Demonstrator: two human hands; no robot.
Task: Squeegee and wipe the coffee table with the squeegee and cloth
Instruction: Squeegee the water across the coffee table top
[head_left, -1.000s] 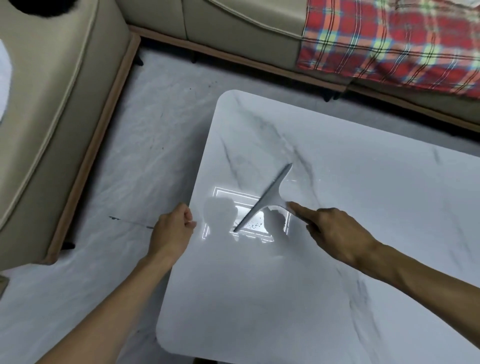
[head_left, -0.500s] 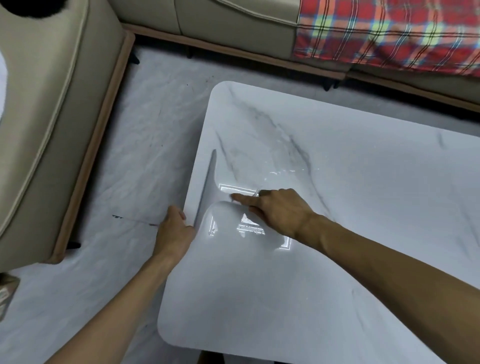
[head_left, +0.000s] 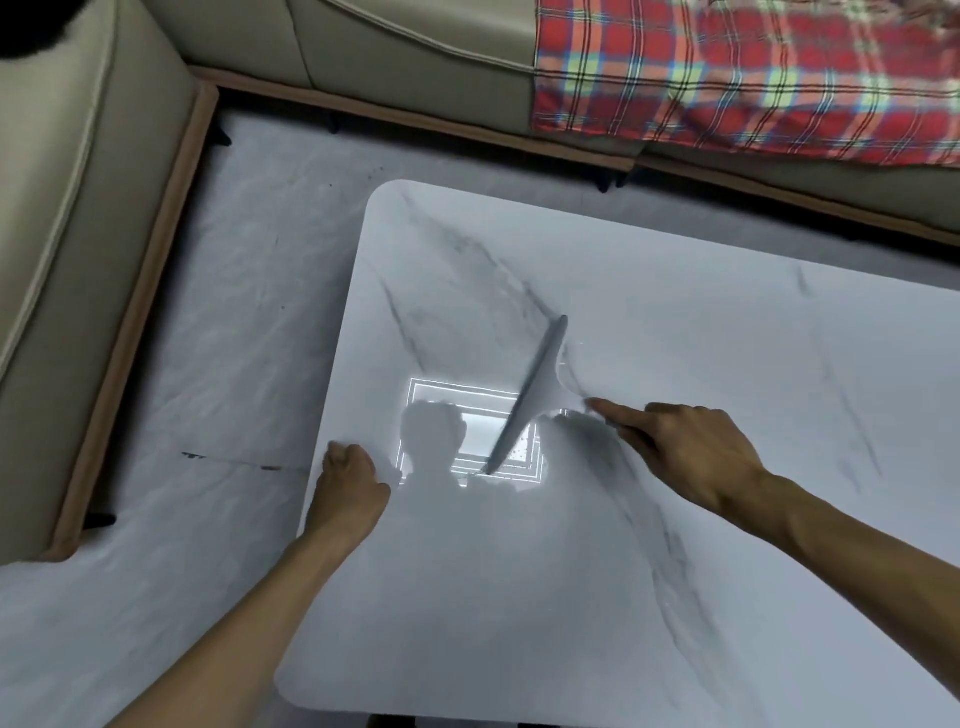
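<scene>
One squeegee (head_left: 530, 395) extends leftward from the gripping right hand (head_left: 691, 452).

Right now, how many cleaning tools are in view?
1: the squeegee, on the coffee table in the right hand. No cloth shows; the curled left hand may hide one.

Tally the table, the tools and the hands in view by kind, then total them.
coffee table: 1
squeegee: 1
hands: 2, the left hand and the right hand
Total: 4
</scene>
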